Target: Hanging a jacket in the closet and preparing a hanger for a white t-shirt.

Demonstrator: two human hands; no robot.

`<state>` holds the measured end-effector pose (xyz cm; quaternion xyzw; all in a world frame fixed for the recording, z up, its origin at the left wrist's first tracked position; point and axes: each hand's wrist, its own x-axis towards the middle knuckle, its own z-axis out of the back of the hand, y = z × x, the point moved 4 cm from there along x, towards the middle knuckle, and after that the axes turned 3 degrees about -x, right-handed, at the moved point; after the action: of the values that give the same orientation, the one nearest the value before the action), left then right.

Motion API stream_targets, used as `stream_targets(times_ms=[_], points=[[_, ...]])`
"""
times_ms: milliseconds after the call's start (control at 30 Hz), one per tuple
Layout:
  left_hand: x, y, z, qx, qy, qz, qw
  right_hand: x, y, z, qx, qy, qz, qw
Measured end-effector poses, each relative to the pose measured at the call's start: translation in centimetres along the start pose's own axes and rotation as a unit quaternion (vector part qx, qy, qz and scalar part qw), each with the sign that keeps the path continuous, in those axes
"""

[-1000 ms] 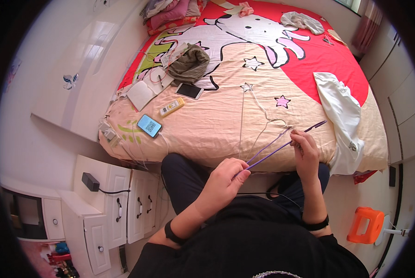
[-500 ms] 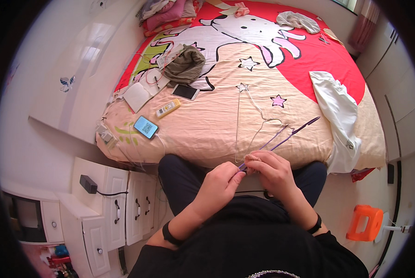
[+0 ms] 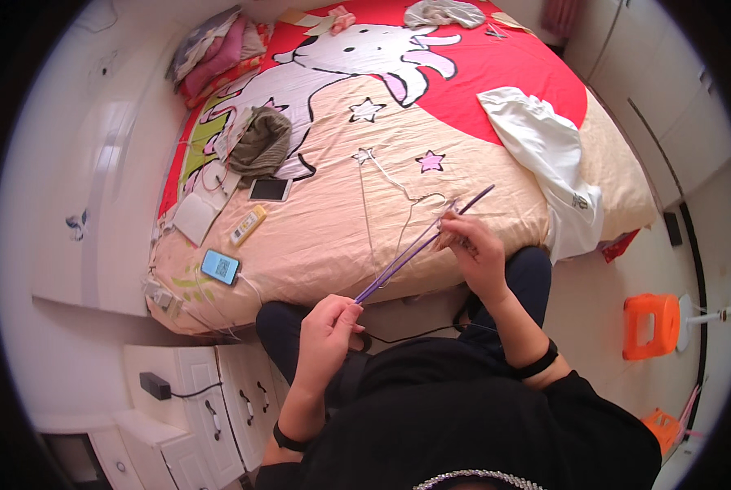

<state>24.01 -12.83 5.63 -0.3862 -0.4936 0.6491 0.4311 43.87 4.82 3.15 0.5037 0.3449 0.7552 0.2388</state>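
Note:
A thin purple clothes hanger (image 3: 398,269) slants up to the right in front of me, seen nearly edge-on. My left hand (image 3: 324,333) is closed around its lower left end. Farther along, the fingers of my right hand (image 3: 477,251) are curled in against the hanger, with a small pinkish-beige piece at the fingertips that I cannot make out clearly. Beyond the hands, a white wire hanger (image 3: 393,183) lies flat on the bed.
On the patterned bed (image 3: 316,245) lie a white garment (image 3: 537,147), a lit phone (image 3: 220,267), a yellow bottle-like item (image 3: 248,225), another phone (image 3: 271,189) and a dark crumpled cloth (image 3: 261,143). White drawers (image 3: 198,400) stand left; an orange stool (image 3: 651,327) stands right.
My hands have moved apart: the left went down and left along the hanger, the right went up. The whole view has shifted, with the bed now farther left.

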Motion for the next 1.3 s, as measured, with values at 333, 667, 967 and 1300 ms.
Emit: stream_targets(times_ms=[333,667,967,1300], points=[[1.6,-1.8,-2.3,0.036,-0.016,-0.023,0.999,2.0,-4.5,5.1,0.357,-0.147,-0.252,0.888],[1.6,-3.3,-4.0,0.213,-0.039,-0.098,0.971,4.3,-5.3,3.4,0.092,-0.080,-0.186,0.975],[1.2,-3.0,-3.2,0.189,-0.071,-0.023,0.979,6.6,-6.3,5.3,0.212,-0.133,-0.227,0.941],[1.0,-2.8,-2.5,0.235,-0.075,-0.071,0.966,10.1,-1.3,5.7,-0.209,-0.043,0.025,0.977]])
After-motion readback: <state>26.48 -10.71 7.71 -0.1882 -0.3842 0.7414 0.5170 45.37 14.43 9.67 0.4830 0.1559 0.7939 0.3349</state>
